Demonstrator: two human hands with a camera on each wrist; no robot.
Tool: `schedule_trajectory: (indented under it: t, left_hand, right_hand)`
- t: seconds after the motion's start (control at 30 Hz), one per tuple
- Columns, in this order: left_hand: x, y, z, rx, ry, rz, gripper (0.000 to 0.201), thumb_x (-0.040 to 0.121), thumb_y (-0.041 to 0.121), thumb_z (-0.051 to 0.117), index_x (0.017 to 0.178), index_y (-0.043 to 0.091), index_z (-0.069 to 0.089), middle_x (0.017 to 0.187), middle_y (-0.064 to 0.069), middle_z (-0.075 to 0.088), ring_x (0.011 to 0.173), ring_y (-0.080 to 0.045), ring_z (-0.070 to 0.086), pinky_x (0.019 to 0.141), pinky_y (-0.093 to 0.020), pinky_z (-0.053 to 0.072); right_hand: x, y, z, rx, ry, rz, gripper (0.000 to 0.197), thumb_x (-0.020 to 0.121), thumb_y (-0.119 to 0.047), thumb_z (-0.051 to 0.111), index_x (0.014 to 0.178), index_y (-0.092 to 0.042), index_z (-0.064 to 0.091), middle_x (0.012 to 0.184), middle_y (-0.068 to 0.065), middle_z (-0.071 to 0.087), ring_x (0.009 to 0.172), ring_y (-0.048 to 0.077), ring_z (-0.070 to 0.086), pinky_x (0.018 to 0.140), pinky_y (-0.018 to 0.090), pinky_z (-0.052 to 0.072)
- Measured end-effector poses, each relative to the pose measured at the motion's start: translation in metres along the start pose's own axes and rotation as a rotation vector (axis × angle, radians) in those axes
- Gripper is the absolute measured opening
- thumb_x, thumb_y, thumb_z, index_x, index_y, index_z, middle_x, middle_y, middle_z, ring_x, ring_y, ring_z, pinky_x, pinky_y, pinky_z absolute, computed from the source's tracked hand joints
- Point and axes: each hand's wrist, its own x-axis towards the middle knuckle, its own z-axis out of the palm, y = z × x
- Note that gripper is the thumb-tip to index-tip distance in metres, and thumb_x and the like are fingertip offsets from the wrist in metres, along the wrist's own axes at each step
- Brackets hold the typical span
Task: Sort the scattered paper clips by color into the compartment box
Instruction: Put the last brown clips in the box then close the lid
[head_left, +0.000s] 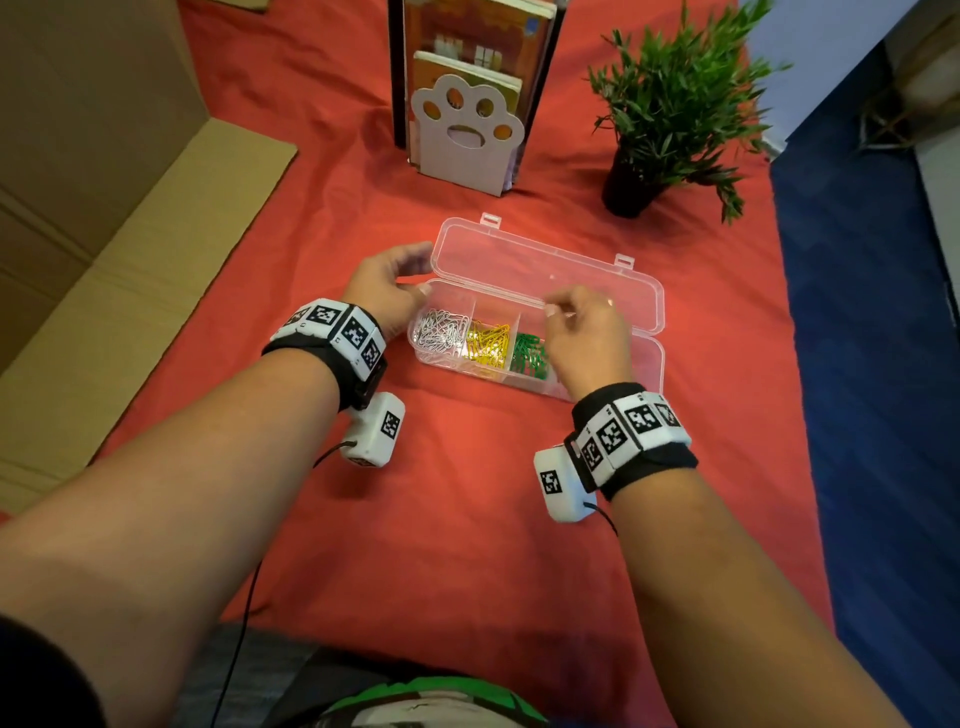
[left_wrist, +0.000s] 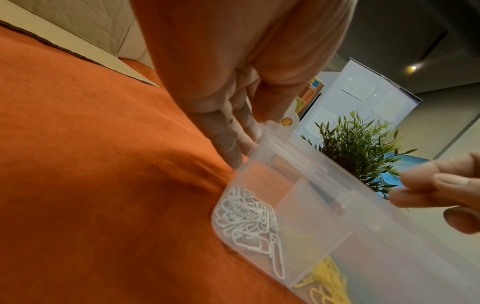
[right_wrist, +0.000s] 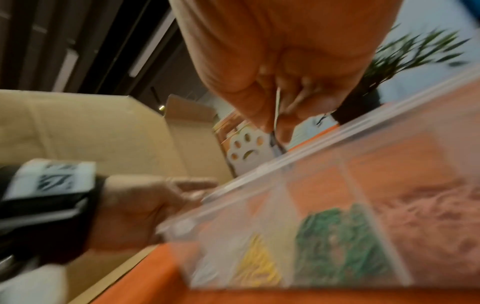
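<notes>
My left hand (head_left: 384, 291) sits at the left end of the compartment box (head_left: 657, 358), fingers curled at the lid's left edge and thumb against the box's far-left corner, steadying it. My right hand (head_left: 587, 332) hovers over the box's right half, fingertips drawn together above the hinge line. The right wrist view shows a thin pale sliver between thumb and fingers, but I cannot tell whether that is a clip or the plastic edge.

The box's long axis runs left to right. Its lid (head_left: 545, 265) lies open and flat on the far side. From the left, 3 compartments hold white clips (head_left: 439, 332), yellow clips (head_left: 488, 343) and green clips (head_left: 530, 356). A 4th holds reddish clips (right_wrist: 428, 209).

I see no loose clips on the red cloth (head_left: 467, 493), so sorting looks nearly finished. If closing is next, the lid swings toward me. The plant (head_left: 675, 104) and paw bookend (head_left: 467, 135) stand well beyond it.
</notes>
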Motion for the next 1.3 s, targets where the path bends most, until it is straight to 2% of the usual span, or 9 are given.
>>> schedule_trajectory:
  t: [0.1,0.23,0.33,0.47,0.57,0.93,1.13,1.23,1.3]
  left_hand:
    - [0.000,0.001,0.001,-0.021,0.007,0.001,0.051,0.082,-0.005,0.060,0.129,0.012,0.050,0.099,0.005,0.063,0.080,-0.004,0.060,0.060,-0.008,0.051]
    - [-0.001,0.002,0.003,-0.011,0.018,0.014,0.052,0.082,-0.006,0.060,0.129,0.012,0.050,0.106,0.000,0.063,0.066,0.004,0.061,0.057,-0.009,0.050]
    - [0.000,0.002,0.004,-0.001,0.059,0.021,0.057,0.082,-0.008,0.058,0.134,0.009,0.043,0.109,-0.001,0.061,0.045,0.009,0.052,0.053,-0.004,0.045]
    - [-0.005,0.003,0.003,-0.004,0.125,0.080,0.054,0.084,-0.002,0.058,0.135,0.009,0.043,0.105,0.001,0.061,0.061,0.006,0.053,0.063,-0.005,0.047]
    - [-0.014,0.007,-0.002,-0.047,0.177,0.101,0.041,0.085,0.018,0.061,0.125,0.017,0.056,0.092,0.007,0.063,0.084,-0.010,0.058,0.091,-0.035,0.053]
    - [-0.037,0.013,-0.003,-0.196,0.168,0.088,0.028,0.092,0.019,0.053,0.118,0.012,0.061,0.102,-0.006,0.066,0.074,-0.017,0.062,0.068,-0.030,0.057]
    - [-0.036,0.029,-0.002,-0.285,0.158,-0.060,0.050,0.094,0.054,0.030,0.077,0.021,0.063,0.084,0.003,0.066,0.070,-0.013,0.063,0.065,-0.026,0.051]
    - [-0.033,0.029,-0.002,-0.270,0.170,-0.084,0.038,0.090,0.050,0.045,0.074,0.020,0.064,0.086,0.002,0.067,0.081,-0.018,0.064,0.071,-0.030,0.050]
    - [-0.031,0.023,-0.002,-0.144,0.170,-0.035,0.004,0.081,0.018,0.066,0.085,0.018,0.066,0.086,0.004,0.064,0.083,-0.014,0.060,0.077,-0.028,0.049]
  right_hand:
    - [0.006,0.023,-0.022,-0.175,0.272,0.214,0.032,0.088,-0.022,0.050,0.119,-0.024,0.055,0.130,0.007,0.048,0.120,0.028,0.044,0.097,0.040,0.038]
    - [0.022,0.062,-0.045,0.043,0.090,0.564,0.038,0.092,-0.014,0.042,0.127,-0.004,0.049,0.132,0.021,0.051,0.122,0.034,0.049,0.097,0.038,0.040]
    - [0.021,0.072,-0.051,0.337,0.024,0.573,0.019,0.079,-0.004,0.052,0.085,-0.015,0.066,0.107,0.018,0.068,0.093,0.029,0.064,0.080,0.039,0.053]
    - [0.018,0.085,-0.050,0.485,0.111,0.500,0.017,0.077,-0.019,0.056,0.085,-0.029,0.067,0.106,0.001,0.071,0.099,0.021,0.067,0.093,0.043,0.052]
    - [0.007,0.071,-0.054,0.477,0.213,0.469,0.014,0.087,-0.024,0.051,0.098,-0.024,0.061,0.107,-0.001,0.066,0.103,0.021,0.063,0.096,0.040,0.050]
    - [-0.010,0.074,-0.054,0.652,0.224,0.423,0.009,0.084,-0.033,0.050,0.085,-0.031,0.059,0.101,0.005,0.066,0.103,0.031,0.064,0.094,0.048,0.050]
    - [-0.008,0.073,-0.059,1.111,0.187,0.502,0.045,0.097,-0.049,0.029,0.086,-0.014,0.055,0.082,0.008,0.064,0.071,0.018,0.063,0.059,0.025,0.052]
    - [-0.008,0.075,-0.057,1.093,0.109,0.505,0.023,0.098,-0.025,0.040,0.092,-0.010,0.057,0.090,0.006,0.063,0.078,0.015,0.064,0.071,0.030,0.053]
    - [-0.009,0.079,-0.054,1.031,0.055,0.480,0.036,0.091,0.007,0.039,0.124,-0.008,0.046,0.115,0.005,0.054,0.106,0.018,0.059,0.091,0.033,0.051]
